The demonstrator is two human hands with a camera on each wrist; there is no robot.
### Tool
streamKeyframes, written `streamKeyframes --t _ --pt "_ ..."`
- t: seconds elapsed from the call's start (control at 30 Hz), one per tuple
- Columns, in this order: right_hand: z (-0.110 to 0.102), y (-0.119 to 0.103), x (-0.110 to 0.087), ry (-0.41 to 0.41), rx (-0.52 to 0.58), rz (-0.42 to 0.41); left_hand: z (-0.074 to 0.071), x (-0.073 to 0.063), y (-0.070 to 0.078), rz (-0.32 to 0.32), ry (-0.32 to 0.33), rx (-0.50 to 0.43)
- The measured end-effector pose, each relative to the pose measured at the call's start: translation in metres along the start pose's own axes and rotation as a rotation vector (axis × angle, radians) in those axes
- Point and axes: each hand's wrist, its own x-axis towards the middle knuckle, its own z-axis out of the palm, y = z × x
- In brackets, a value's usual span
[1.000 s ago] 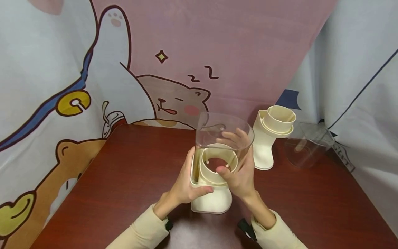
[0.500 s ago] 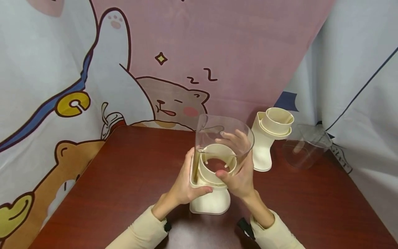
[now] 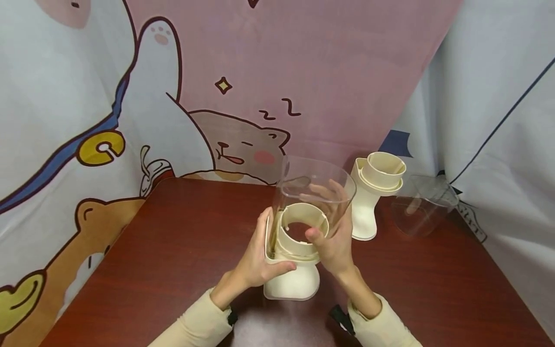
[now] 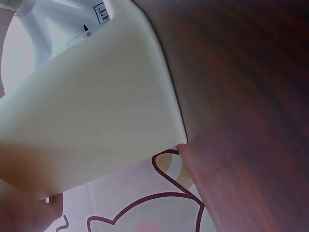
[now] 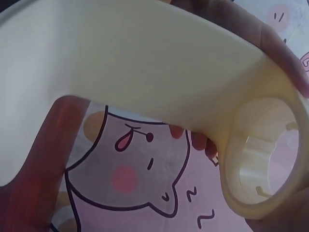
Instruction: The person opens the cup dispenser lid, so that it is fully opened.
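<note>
In the head view, a cream plastic stand (image 3: 292, 284) with a round collar (image 3: 303, 219) at its top stands near the table's front middle. A clear, open-topped plastic container (image 3: 299, 173) rises around the collar. My left hand (image 3: 253, 262) grips the stand's upper left side, its thumb across the front. My right hand (image 3: 336, 250) holds the container's right side, with the thumb in front and the fingers behind, seen through the clear wall. The left wrist view is mostly the stand's wall (image 4: 106, 101). From below, the right wrist view shows the collar opening (image 5: 256, 164) and several fingertips (image 5: 198, 140) behind the stand.
A second cream stand (image 3: 364, 217) with a similar collar stands at the back right. Beside it is another clear container (image 3: 420, 217), near the right curtain (image 3: 511, 144). The dark red tabletop (image 3: 182, 270) ends at a cartoon-printed cloth (image 3: 243, 140).
The clear container's upper rim has tilted slightly, its near edge now higher against the collar. Both hands keep their holds. The whole head view has shifted a little.
</note>
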Motion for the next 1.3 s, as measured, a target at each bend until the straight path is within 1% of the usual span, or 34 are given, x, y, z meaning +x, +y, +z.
streamKeyframes --t 0.1,0.2,0.27,0.37,0.47,0.53,0.6,0.67,0.8,0.87,0.93,0.97,1.03,1.1,1.17,1.2,1.23,1.3 --pt "-0.004 -0.005 0.006 -0.062 0.021 0.037 -0.001 0.002 0.002 -0.016 -0.003 -0.008" --pt "-0.016 -0.010 0.017 -0.178 0.071 0.078 -0.001 0.002 0.003 -0.046 -0.011 0.009" --pt "-0.023 -0.012 0.027 -0.285 0.142 0.101 -0.002 -0.001 0.004 -0.059 -0.021 0.018" --pt "-0.033 -0.009 0.044 -0.485 0.257 0.134 -0.001 -0.007 0.005 -0.073 -0.022 0.035" --pt "-0.040 -0.004 0.060 -0.688 0.364 0.210 0.001 -0.009 0.003 -0.072 -0.023 0.019" --pt "-0.044 -0.002 0.069 -0.790 0.418 0.264 0.002 -0.008 0.003 -0.065 -0.024 -0.001" --pt "-0.047 0.000 0.076 -0.858 0.451 0.306 0.002 -0.006 0.002 -0.054 -0.033 -0.024" --pt "-0.049 0.000 0.081 -0.903 0.456 0.330 0.001 -0.005 0.003 -0.049 -0.036 -0.036" --pt "-0.049 -0.001 0.089 -0.943 0.469 0.370 0.000 -0.003 0.005 -0.053 -0.022 -0.015" --pt "-0.048 -0.002 0.093 -0.946 0.476 0.383 -0.001 -0.003 0.006 -0.060 -0.015 -0.002" --pt "-0.048 -0.005 0.097 -0.922 0.502 0.390 -0.001 -0.004 0.007 -0.069 -0.019 0.000" --pt "-0.049 -0.008 0.099 -0.904 0.519 0.384 -0.001 -0.004 0.007 -0.078 -0.021 0.004" --pt "-0.051 -0.012 0.106 -0.832 0.574 0.383 -0.002 -0.005 0.008 -0.086 -0.026 0.013" --pt "-0.052 -0.018 0.114 -0.707 0.614 0.387 -0.002 -0.004 0.008 -0.093 -0.026 0.021" --pt "-0.052 -0.022 0.123 -0.526 0.574 0.396 -0.003 -0.004 0.009 -0.105 -0.023 0.024" --pt "-0.051 -0.024 0.126 -0.426 0.508 0.414 -0.003 -0.004 0.009 -0.105 -0.023 0.020" --pt "-0.048 -0.025 0.129 -0.330 0.411 0.434 -0.003 -0.004 0.009 -0.109 -0.024 0.017" --pt "-0.043 -0.024 0.130 -0.164 0.184 0.499 -0.003 -0.004 0.009 -0.118 -0.028 0.016"
